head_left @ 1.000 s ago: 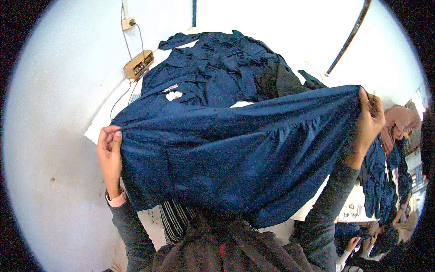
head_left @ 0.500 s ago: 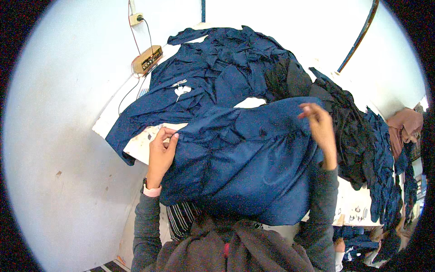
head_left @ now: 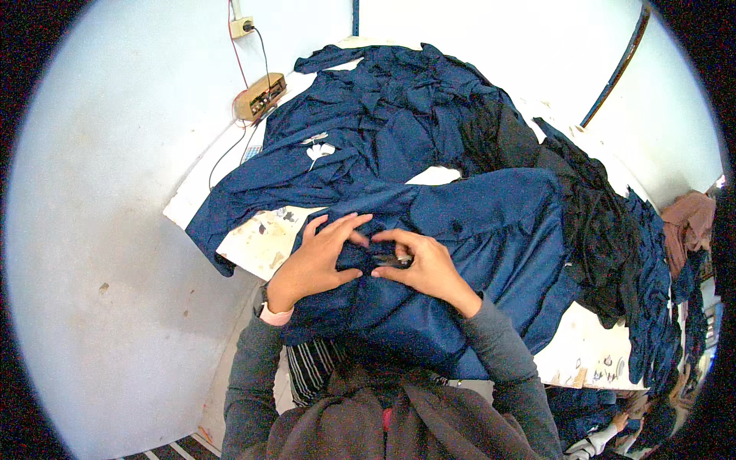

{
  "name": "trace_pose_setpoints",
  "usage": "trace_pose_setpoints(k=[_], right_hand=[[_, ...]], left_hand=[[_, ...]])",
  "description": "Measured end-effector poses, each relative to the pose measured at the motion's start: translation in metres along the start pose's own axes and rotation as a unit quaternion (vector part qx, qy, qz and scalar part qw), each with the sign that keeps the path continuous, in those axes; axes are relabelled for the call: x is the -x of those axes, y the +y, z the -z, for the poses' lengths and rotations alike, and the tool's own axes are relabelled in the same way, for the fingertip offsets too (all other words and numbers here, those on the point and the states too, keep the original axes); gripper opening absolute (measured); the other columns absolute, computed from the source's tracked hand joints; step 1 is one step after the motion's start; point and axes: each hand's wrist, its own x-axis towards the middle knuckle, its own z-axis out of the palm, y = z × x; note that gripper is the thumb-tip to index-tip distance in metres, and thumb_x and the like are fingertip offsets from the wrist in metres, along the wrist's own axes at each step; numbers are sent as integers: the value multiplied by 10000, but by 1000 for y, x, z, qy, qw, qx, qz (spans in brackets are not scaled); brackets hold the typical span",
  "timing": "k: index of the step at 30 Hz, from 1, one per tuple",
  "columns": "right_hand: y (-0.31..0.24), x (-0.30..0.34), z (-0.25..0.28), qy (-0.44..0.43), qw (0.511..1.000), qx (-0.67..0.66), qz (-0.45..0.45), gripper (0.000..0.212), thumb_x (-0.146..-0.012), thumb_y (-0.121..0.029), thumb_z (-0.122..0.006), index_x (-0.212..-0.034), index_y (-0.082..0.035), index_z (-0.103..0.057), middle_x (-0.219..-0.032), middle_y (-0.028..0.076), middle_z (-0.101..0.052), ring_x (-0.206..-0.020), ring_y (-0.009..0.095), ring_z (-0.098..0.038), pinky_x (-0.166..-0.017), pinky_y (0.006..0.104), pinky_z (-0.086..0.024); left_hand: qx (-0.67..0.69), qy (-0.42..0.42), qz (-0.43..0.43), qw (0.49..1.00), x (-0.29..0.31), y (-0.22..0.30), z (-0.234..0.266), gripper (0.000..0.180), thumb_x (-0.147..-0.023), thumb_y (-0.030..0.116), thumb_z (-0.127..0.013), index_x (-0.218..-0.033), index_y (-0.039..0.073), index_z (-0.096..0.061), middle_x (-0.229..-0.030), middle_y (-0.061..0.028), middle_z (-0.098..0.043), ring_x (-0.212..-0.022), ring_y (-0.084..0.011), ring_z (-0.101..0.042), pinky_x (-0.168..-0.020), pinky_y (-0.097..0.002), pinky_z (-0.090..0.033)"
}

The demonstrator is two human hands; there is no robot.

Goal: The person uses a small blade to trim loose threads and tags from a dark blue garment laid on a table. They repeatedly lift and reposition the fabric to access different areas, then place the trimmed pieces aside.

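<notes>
A navy blue garment (head_left: 498,291) is spread over the near edge of the table and hangs down in front of me. My left hand (head_left: 316,262) hovers over its middle, fingers spread and thumb apart, gripping nothing. Facing it, my right hand (head_left: 431,267) has its thumb and forefinger apart. Small metal snips (head_left: 395,261) sit inside the curl of that hand, partly hidden by the fingers. Both hands are close together at the cloth, their fingertips a short gap apart.
A large navy cloth pile (head_left: 383,100) covers the white table (head_left: 257,241), with black cloth (head_left: 594,238) on its right. White scraps (head_left: 320,151) lie on the pile. A brown box with wires (head_left: 261,97) stands at the far left, by the wall. Another person's hand (head_left: 619,422) shows at lower right.
My right hand has come in from the garment's right side to its middle. My left hand has moved right, from pinching the garment's left edge to spread fingers over the cloth.
</notes>
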Motion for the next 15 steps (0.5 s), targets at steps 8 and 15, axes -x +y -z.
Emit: trace_pose_setpoints(k=[8,15], right_hand=[[24,-3,-11,7,962,-270,-48,186,-902,-187,-748,-900,-4,-714,-765,-7,-673,-733,55,-556,-675,259,-447],[11,-9,6,34,959,-280,-28,116,-921,-110,-723,-916,5,-720,-845,-7,-693,-793,43,-581,-717,220,-451]], left_hand=[[341,-17,100,935,5,-7,-8,623,-793,54,-830,-1312,73,-486,-997,3,-573,-873,-61,-574,-761,-218,-456],[410,-25,21,911,15,-2,-8,284,-864,11,-728,-1132,33,-636,-1187,-73,-618,-1091,-143,-616,-939,-286,-489]])
